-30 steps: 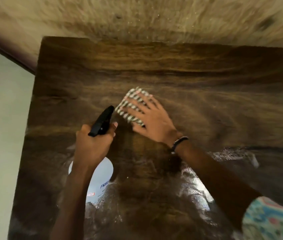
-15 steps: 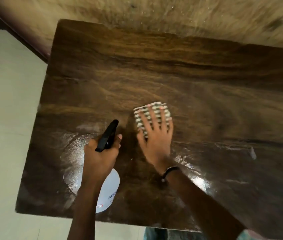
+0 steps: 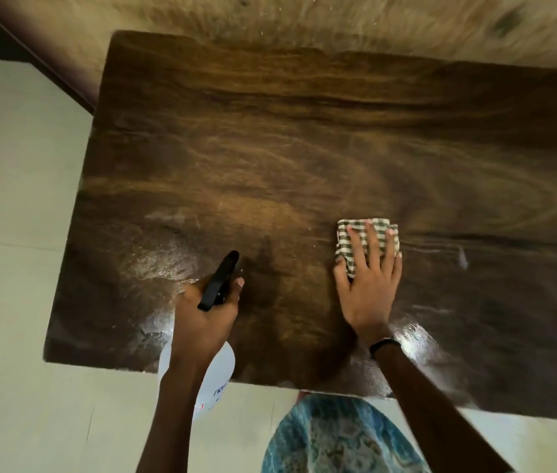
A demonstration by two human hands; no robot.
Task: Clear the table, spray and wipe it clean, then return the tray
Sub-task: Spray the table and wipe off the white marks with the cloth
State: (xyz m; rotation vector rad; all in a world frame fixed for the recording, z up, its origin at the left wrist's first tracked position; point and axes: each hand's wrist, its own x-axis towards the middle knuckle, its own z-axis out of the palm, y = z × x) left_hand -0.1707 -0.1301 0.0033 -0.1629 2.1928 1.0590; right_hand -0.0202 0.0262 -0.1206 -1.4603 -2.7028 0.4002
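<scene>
At the far left a pale floor (image 3: 14, 233) runs beside the dark wooden bench (image 3: 270, 131), whose near-left part shines with a wet film (image 3: 161, 261), likely spray not yet wiped off. Next comes the left hand (image 3: 202, 315), curled round the neck of a white spray bottle (image 3: 215, 373), its black trigger head (image 3: 219, 281) pointing forward over the bench. The bottle's body hangs at the near edge, held up off the surface, probably so it is ready for another squirt without blocking the wiping. Further right the right hand (image 3: 369, 285) lies flat with straight, spread fingers pressing a folded checked cloth (image 3: 348, 240) onto the wood; the spread palm puts even weight over the whole pad so it drags moisture along. A dark band (image 3: 384, 344) circles that wrist. Beyond it, to the right, a pale streak (image 3: 462, 259) and another glossy patch (image 3: 413, 339) suggest that side needs passes too. No tray is in view, and the visible part of the bench carries nothing but the cloth, so clearing looks done and wiping is under way; returning the tray remains. At the bottom a patterned blue garment (image 3: 338, 438) shows.
</scene>
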